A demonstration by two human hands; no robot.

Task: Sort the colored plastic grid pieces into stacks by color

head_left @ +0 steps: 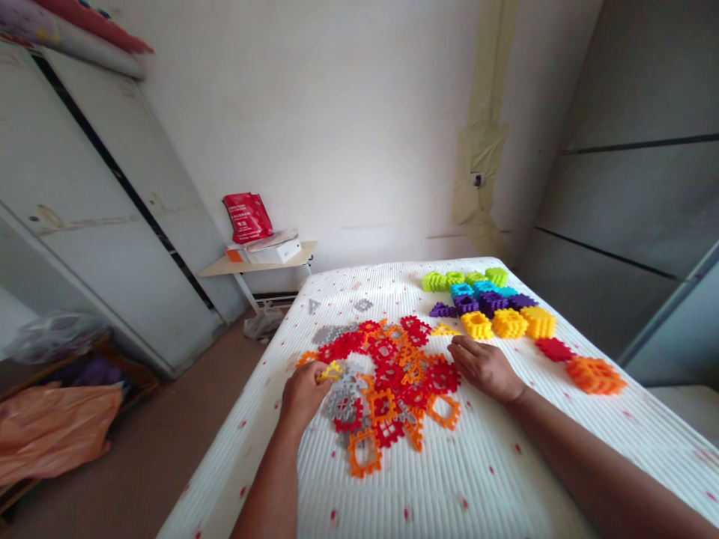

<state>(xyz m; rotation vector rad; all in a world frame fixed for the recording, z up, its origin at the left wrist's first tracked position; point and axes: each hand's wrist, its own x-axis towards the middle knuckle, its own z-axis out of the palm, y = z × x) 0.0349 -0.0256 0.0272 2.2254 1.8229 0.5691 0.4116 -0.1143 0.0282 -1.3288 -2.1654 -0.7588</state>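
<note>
My left hand (304, 389) pinches a small yellow interlocking plastic piece (331, 370) above the left side of a loose pile. In that pile lie red pieces (387, 364), orange pieces (365, 452) and grey pieces (344, 400), flat and overlapping, some square frames with toothed edges. At the pile's right edge is my right hand (486, 368), fingers curled together and pointing left; whatever they hold, if anything, is hidden. Just beyond its fingertips lies a yellow triangle piece (446, 330).
Sorted stacks stand at the right: lime green (465, 279), blue (484, 287), purple (493, 302), yellow (509, 324) and orange (595, 375), with a red stack (554, 349) between. Two grey pieces lie behind the pile. A small table (292, 258) with a red bag (248, 217) stands beyond the bed (427, 494).
</note>
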